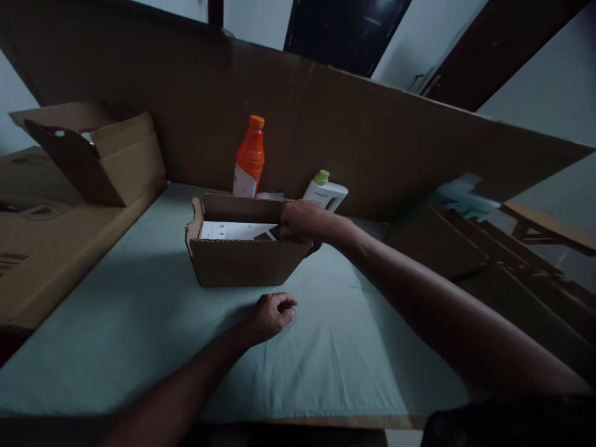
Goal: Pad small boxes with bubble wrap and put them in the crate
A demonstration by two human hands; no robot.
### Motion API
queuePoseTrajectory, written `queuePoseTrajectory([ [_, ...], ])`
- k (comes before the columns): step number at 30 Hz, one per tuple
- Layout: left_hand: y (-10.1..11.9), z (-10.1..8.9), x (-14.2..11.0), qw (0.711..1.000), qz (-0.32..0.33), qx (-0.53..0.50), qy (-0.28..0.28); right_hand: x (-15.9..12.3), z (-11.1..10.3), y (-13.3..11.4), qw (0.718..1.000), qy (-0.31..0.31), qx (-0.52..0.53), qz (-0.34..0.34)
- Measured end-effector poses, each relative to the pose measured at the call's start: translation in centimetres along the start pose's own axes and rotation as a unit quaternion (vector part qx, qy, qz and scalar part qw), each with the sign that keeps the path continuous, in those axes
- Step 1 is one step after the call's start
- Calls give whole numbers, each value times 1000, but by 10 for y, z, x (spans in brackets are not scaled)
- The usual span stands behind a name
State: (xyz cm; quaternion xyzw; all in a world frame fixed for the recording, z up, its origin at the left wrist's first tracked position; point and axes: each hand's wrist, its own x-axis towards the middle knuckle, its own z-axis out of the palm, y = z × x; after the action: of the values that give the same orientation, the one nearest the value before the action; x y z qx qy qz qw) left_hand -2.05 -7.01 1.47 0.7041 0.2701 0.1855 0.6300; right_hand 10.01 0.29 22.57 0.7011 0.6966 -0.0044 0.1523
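A small open cardboard box (242,264) stands on the green cloth in front of me. Inside it lies a flat white piece (233,230) with small dark print and a dark patch at its right end. My right hand (305,220) reaches over the box's right end, its fingers dipping inside, where the front wall and the hand itself hide them. Below the box, my left hand (274,315) rests on the cloth, loosely curled with thumb and forefinger close together and nothing visible in it. Behind the box are an orange bottle (251,152) and a white bottle with a green cap (321,191).
A tall cardboard panel (186,93) closes off the back. At left, another open box (130,164) sits on a large carton (60,236). More cardboard boxes (437,242) stand at right, with a translucent bluish object (468,197) on top. Green cloth (354,366) covers the table.
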Motion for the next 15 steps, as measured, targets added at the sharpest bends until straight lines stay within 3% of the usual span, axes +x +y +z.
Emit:
queuePoseTrajectory([
  [6,8,-5,-3,1000,-1,12,-7,-15,-7,2,998,0,64,-10],
  [9,15,-3,-3,1000,-4,21,6,-43,-14,16,982,131,138,-6],
  [11,24,-3,-9,999,-5,31,24,-72,-9,30,945,251,210,8],
  [13,35,-9,-24,997,2,43,59,-101,10,44,905,324,275,27],
  [15,44,-24,-51,987,23,52,147,-122,44,53,878,337,335,55],
])
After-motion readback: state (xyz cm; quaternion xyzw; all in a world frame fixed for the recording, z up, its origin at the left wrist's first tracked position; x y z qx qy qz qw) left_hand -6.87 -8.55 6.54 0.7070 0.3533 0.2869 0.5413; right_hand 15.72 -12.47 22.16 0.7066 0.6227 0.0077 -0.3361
